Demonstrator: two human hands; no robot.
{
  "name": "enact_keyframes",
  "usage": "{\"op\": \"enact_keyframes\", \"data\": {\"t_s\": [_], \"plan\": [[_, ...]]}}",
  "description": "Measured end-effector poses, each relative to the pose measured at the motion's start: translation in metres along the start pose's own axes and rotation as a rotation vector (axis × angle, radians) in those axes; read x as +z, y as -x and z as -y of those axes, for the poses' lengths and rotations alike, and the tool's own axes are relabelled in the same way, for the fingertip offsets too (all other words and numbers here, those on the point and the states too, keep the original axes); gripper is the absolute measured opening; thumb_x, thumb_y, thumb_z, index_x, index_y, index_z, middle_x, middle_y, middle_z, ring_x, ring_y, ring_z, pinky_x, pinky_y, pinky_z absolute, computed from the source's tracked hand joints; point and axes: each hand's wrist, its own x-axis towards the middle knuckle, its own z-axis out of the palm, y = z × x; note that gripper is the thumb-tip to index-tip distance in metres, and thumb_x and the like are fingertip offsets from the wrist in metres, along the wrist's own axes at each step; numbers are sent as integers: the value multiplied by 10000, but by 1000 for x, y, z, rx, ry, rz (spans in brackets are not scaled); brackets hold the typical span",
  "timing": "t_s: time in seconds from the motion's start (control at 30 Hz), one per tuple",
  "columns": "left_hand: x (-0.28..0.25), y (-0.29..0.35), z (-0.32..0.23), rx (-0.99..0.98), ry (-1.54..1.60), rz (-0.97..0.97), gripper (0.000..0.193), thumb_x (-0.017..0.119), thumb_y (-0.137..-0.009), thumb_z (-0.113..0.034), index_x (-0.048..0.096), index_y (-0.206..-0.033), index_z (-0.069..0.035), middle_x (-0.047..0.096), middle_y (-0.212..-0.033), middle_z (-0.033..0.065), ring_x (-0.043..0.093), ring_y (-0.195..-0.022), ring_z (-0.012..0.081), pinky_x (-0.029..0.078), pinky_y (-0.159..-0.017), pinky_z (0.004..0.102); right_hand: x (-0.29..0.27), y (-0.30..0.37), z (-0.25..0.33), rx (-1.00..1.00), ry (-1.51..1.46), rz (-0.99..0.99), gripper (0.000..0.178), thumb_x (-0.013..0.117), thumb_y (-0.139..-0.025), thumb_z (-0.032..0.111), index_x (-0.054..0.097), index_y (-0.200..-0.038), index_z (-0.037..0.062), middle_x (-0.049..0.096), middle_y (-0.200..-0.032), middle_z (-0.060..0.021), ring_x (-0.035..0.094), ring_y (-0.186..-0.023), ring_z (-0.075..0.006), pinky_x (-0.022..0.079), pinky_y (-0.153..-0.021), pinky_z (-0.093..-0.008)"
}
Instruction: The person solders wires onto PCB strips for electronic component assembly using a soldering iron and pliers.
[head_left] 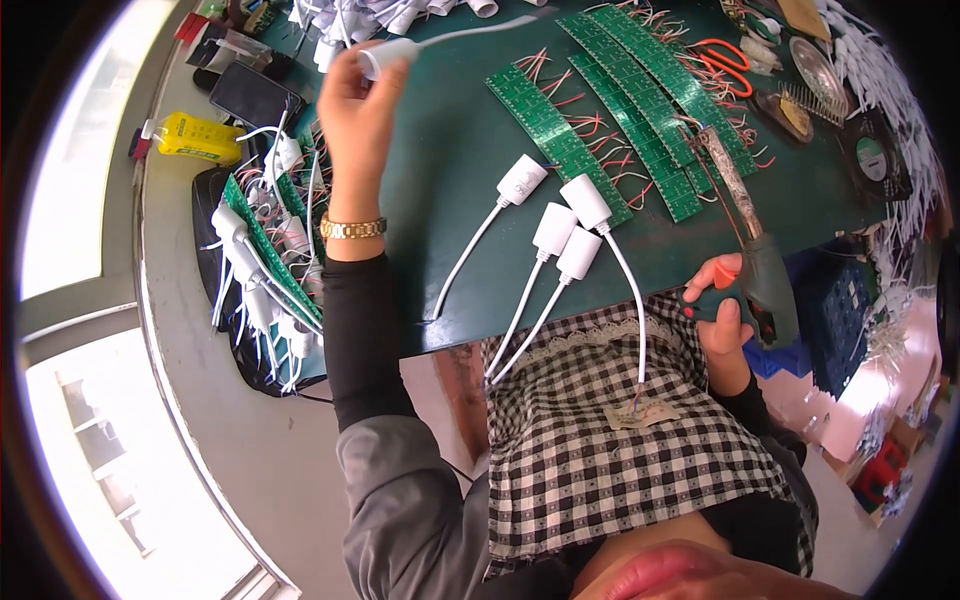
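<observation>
My left hand point(358, 115) is raised over the far left of the green work mat, its fingers closed round a white plastic cylinder with a cable point(392, 56). That cable trails off to the right, slightly blurred. By the table's front edge my right hand point(722, 310) grips a soldering gun point(768, 285) with a dark green handle, its long worn barrel pointing away from me. Between the hands lie several similar white cylinders point(553, 228), their cables running toward me. Green circuit boards point(560, 130) with red and white wires lie in slanted strips behind them.
A heap of white cylinders point(400, 12) fills the back edge. On the left are a phone point(257, 97), a yellow bottle point(200, 138) and a pile of wired boards point(262, 240). Orange-handled scissors point(724, 66), a brush point(808, 108) and a solder reel point(872, 158) lie at the right.
</observation>
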Motion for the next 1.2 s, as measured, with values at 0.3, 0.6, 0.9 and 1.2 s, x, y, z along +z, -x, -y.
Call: {"op": "enact_keyframes", "data": {"t_s": [0.3, 0.6, 0.9, 1.2], "plan": [[-35, -27, -65, 377, 187, -334, 271, 487, -974, -220, 481, -1138, -4, 640, -938, 156, 629, -779, 202, 497, -712, 261, -5, 3, -2, 32, 7, 4, 474, 545, -878, 363, 424, -1180, 19, 529, -847, -128, 534, -661, -166, 466, -617, -292], [34, 34, -48, -94, -407, 698, 120, 563, -889, -100, 593, -970, -16, 596, -801, 8, 536, -672, 88, 450, -621, 229, -7, 3, 0, 35, 7, 19, 481, 556, -875, 370, 427, -1181, 22, 531, -845, -124, 539, -670, -165, 462, -638, -304], [53, 65, -56, -302, -173, 778, 77, 612, -841, -65, 595, -903, -22, 573, -781, -9, 493, -701, 57, 438, -635, 239, -9, 5, 4, 35, 30, 23, 499, 558, -876, 386, 423, -1187, 19, 532, -850, -127, 542, -676, -173, 462, -659, -312], [61, 77, -46, -47, -269, 565, 146, 624, -803, -108, 620, -934, -44, 606, -766, 121, 579, -620, 241, 473, -600, 318, -7, -4, 13, 125, 20, 39, 407, 504, -889, 245, 447, -1209, 0, 551, -874, -126, 548, -689, -163, 467, -623, -302]]}}
